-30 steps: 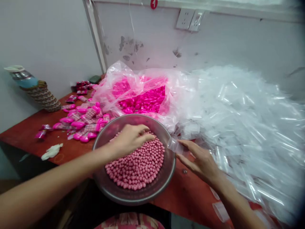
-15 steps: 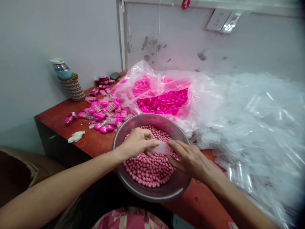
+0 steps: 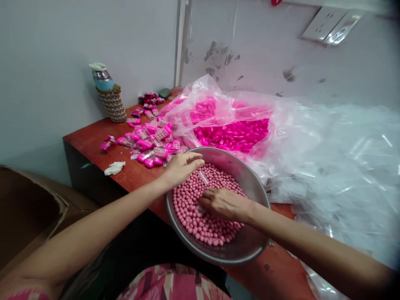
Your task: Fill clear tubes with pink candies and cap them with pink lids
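Note the right hand (image 3: 226, 204) low among the pink balls (image 3: 206, 232) inside the metal bowl (image 3: 250, 179), with fingers curled downward and tips buried; cannot tell their grip. Observe the left hand (image 3: 183, 168) over the bowl's far-left rim, with fingers and thumb loosely parted and nothing visible between. Avoid pressing on the clear strip (image 3: 203, 178) near both hands. Scoop shallowly, inward from the rim, to limit spillage onto the worktop (image 3: 284, 266). Treat the bowl as tippable, apparently overhanging the front edge
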Demonstrator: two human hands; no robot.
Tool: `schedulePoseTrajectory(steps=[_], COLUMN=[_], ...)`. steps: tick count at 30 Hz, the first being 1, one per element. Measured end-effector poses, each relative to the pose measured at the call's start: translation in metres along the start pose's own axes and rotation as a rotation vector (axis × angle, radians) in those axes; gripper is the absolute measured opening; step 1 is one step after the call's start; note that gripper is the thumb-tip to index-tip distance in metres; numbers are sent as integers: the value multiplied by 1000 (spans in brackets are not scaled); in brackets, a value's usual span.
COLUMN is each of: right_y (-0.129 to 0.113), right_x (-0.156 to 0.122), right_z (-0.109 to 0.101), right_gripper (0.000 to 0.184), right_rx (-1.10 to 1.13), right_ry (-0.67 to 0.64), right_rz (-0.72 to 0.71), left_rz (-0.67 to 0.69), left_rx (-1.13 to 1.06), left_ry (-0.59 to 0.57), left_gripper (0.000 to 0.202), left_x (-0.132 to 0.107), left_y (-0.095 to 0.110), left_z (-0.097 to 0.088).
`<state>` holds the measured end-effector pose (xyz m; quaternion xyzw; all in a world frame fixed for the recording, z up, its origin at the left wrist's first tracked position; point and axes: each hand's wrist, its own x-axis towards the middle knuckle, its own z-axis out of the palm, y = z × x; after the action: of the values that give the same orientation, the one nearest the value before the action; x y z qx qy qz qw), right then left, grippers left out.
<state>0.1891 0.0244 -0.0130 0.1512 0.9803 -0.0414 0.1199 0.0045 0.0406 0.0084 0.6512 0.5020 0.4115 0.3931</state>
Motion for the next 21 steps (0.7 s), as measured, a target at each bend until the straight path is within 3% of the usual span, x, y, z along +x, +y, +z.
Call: schedulePoseTrajectory(steps=[7, 10, 13, 17, 21], right_y=[1, 2, -1, -4, -5], right_x=[4, -6, -13, -15, -19], right_z=[-7, -14, -15, -11, -11], right_gripper=[18, 28, 35, 27, 22], right_rx=[775, 1215, 1541, 1700, 1587], right_ry=[81, 136, 263, 388, 453], right_rz=[135, 202, 223, 244, 347], left_rz=[-16, -74, -40, 42, -67], left_rx=[42, 12, -39, -152, -388], left_ry=[49, -28, -164, -166, -117], left_gripper=[32, 37, 37, 27, 21], left_x=[-35, -46, -51, -49, -44], left_y=[7, 11, 15, 18, 14], left_z=[-26, -23, -12, 6, 20])
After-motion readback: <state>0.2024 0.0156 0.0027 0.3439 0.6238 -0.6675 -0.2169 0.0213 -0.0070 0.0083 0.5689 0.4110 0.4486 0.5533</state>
